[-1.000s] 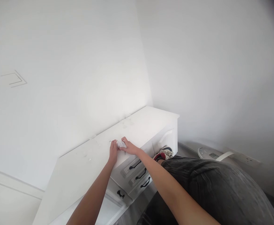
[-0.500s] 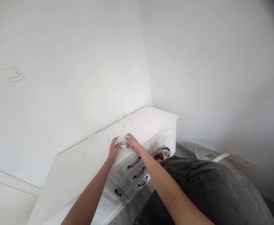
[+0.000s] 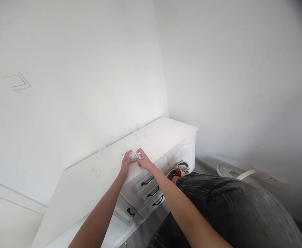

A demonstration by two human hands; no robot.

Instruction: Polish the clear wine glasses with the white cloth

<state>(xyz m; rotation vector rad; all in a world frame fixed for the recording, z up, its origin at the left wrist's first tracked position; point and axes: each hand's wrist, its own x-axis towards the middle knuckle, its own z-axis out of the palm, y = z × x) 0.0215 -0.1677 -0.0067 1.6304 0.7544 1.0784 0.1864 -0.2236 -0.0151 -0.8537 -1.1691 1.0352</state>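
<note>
Whereas 0.5 s ago your fingers were spread wider, your left hand (image 3: 125,166) and right hand (image 3: 145,162) now sit closer, both clamped on the small white object (image 3: 134,156) between them. Beneath your grip lies the cabinet top (image 3: 163,134).

Pale walls (image 3: 89,79), black drawer handles (image 3: 148,181), white appliance (image 3: 225,168) near socket (image 3: 274,180)
</note>
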